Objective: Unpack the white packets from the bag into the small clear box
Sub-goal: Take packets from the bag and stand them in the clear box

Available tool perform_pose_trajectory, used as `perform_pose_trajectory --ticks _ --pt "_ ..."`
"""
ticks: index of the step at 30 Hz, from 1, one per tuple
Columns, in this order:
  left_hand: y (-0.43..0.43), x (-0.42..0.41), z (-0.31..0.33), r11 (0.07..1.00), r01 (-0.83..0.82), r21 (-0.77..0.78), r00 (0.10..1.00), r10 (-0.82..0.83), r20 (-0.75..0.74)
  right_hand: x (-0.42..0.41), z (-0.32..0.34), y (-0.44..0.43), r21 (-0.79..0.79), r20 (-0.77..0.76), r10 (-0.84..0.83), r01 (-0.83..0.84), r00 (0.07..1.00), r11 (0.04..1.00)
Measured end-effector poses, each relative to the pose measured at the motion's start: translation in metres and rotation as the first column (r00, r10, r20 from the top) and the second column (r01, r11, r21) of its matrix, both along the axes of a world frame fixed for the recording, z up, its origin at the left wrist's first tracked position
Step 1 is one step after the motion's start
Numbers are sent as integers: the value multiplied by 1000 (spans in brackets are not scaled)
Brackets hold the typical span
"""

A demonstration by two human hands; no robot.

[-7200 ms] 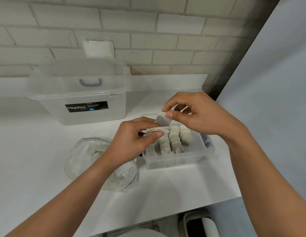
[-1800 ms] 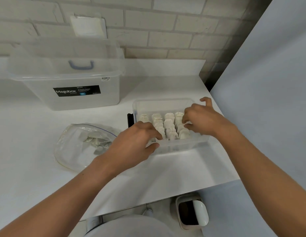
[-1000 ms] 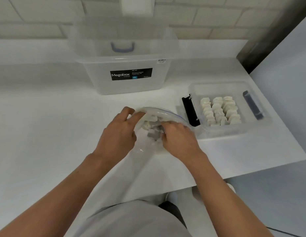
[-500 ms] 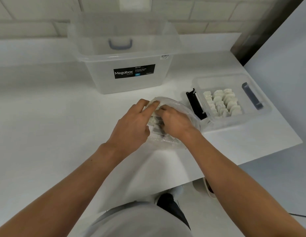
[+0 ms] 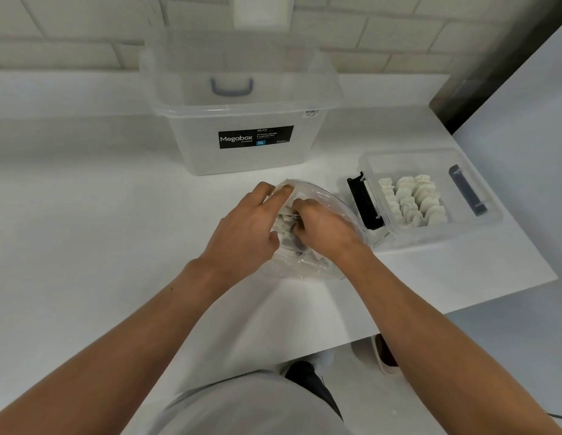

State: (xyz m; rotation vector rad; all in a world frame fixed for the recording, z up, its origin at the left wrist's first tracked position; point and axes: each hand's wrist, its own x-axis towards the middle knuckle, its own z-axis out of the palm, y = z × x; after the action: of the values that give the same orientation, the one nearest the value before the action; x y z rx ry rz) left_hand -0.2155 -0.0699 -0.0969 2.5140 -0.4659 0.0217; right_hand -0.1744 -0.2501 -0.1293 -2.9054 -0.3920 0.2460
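1. I see a large clear storage box (image 5: pixel 242 158) with a black "Megabox" label (image 5: pixel 256 137) at the back of the white surface (image 5: pixel 85 230), before a pale brick wall (image 5: pixel 69 36).
2. A blue handle (image 5: pixel 231 86) shows through it.
3. Past the surface's near edge I make out a shoe (image 5: pixel 384 356) on the floor.

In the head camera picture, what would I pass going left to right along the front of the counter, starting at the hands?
First the left hand → right hand, both at the bag → black latch → white packets in the small clear box → dark handle.
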Motion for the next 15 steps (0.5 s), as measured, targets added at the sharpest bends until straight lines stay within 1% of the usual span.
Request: perform_pose_trajectory --ticks 4,7,9,12,14,15 --pt "-2 3 2 1000 -17 -9 1000 17 -25 -13 14 1 22 80 -33 32 996 999" --pt "-2 5 3 999 -16 -34 999 15 -33 -30 19 -4 76 177 -20 7 984 997" --pt "-3 7 4 998 -6 -60 999 3 -54 -44 21 -9 151 200 -40 9 979 988" --pt "-4 8 5 996 18 -91 997 -26 -76 -61 26 -18 295 223 -136 66 965 953" --pt "-4 7 7 993 24 -119 995 -36 -94 -71 34 -24 424 180 -220 126 959 897" --pt "-4 5 9 990 25 -136 994 -39 -102 -76 38 -26 498 138 -265 165 954 851"
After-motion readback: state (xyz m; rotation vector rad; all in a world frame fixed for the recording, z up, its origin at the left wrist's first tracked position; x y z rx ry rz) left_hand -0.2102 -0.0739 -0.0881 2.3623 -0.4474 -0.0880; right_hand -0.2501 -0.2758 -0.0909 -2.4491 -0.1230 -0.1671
